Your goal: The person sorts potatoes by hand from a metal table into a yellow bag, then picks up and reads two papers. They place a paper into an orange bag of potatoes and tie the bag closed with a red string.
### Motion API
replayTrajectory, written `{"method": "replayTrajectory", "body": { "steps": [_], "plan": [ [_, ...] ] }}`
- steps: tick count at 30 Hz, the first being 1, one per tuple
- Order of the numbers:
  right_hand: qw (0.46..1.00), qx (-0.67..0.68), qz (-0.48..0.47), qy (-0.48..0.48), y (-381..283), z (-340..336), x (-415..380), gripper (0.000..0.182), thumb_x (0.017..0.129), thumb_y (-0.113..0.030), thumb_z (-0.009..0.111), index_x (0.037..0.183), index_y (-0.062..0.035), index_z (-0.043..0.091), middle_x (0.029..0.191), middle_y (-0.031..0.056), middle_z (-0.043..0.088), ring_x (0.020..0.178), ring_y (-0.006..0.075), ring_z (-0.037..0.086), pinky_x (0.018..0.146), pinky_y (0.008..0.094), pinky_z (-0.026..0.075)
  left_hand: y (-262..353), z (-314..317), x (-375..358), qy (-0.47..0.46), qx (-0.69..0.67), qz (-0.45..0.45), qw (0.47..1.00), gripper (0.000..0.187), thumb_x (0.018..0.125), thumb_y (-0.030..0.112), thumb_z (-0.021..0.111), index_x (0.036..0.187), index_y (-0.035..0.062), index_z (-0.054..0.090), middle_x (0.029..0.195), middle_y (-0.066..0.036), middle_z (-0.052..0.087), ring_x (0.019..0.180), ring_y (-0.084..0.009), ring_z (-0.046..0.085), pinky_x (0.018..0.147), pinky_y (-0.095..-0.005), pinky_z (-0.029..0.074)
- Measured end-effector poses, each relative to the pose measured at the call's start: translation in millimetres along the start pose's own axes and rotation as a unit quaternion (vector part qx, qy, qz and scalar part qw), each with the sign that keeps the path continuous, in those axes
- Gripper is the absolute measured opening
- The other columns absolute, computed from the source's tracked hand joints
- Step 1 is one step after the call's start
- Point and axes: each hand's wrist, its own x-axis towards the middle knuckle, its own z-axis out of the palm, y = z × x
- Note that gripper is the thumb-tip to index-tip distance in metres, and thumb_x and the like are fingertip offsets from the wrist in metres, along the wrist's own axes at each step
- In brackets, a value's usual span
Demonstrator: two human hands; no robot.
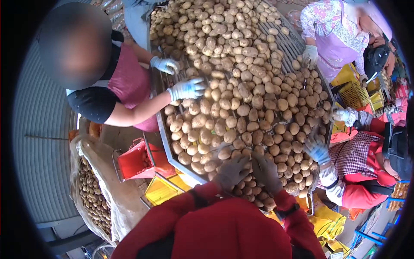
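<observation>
My left hand (233, 172) and right hand (266, 172), both gloved, lie side by side over potatoes (257, 102); I can't tell whether either grips one.

A ridged grey wall (41, 142) stood along the left; grey floor (118, 137) showed beside the metal-edged counter (164, 140), and blue rails (368, 236) stood lower right.

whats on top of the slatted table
Potatoes cover most of the table; bare slats show at upper right. The wearer's gloved left hand and right hand are over potatoes at the near edge; other workers' hands reach in too. What lies beneath the potatoes is hidden.
</observation>
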Motion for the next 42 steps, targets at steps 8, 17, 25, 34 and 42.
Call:
{"method": "replayTrajectory", "body": {
  "steps": [8,17,25,34,42],
  "plan": [
    [0.975,-0.171,-0.127,0.059,8.6,5.7,223.3,0.042,0.096,-0.022,0.059,0.136,-0.0085,0.057,0.142,0.0188,0.055,0.126,0.0398,0.055,0.102,0.0509,0.047,-105.1,-61.4,-35.0,0.235,0.160,-0.043,0.958,0.045,0.092,0.021,0.065,0.135,0.0097,0.062,0.137,-0.020,0.060,0.113,-0.0409,0.062,0.095,-0.0495,0.051],
    [0.981,-0.167,-0.099,0.004,42.3,80.4,196.9,0.035,0.092,-0.028,0.064,0.126,-0.0203,0.063,0.136,0.0121,0.055,0.122,0.0390,0.053,0.092,0.0501,0.049,-140.6,-60.0,-41.6,0.177,0.257,-0.053,0.949,0.054,0.092,0.030,0.062,0.141,0.0084,0.056,0.139,-0.013,0.059,0.128,-0.0360,0.054,0.107,-0.0512,0.041],
    [0.957,-0.041,-0.283,-0.049,8.4,25.3,158.4,0.027,0.080,-0.021,0.070,0.106,-0.0134,0.067,0.114,0.0078,0.062,0.101,0.0332,0.060,0.082,0.0453,0.050,-139.6,-60.7,-39.8,0.180,0.240,-0.050,0.953,0.051,0.092,0.028,0.063,0.139,0.0071,0.057,0.139,-0.012,0.058,0.127,-0.0345,0.053,0.106,-0.0500,0.041],
    [0.966,-0.172,-0.190,-0.029,63.6,6.5,309.8,0.034,0.088,-0.015,0.066,0.122,-0.0095,0.066,0.123,0.0123,0.067,0.109,0.0342,0.065,0.083,0.0400,0.055,-140.3,-58.8,-42.0,0.175,0.245,-0.062,0.951,0.052,0.092,0.029,0.063,0.138,0.0073,0.057,0.139,-0.013,0.058,0.128,-0.0363,0.052,0.108,-0.0511,0.040],
    [0.926,-0.372,0.038,-0.051,110.0,89.9,370.9,0.048,0.082,-0.026,0.073,0.126,-0.0094,0.064,0.127,0.0141,0.063,0.121,0.0303,0.060,0.086,0.0420,0.057,-135.7,-60.7,-39.1,0.175,0.249,-0.035,0.952,0.050,0.092,0.020,0.060,0.139,0.0033,0.056,0.136,-0.019,0.061,0.124,-0.0401,0.056,0.106,-0.0525,0.042]
  ]
}}
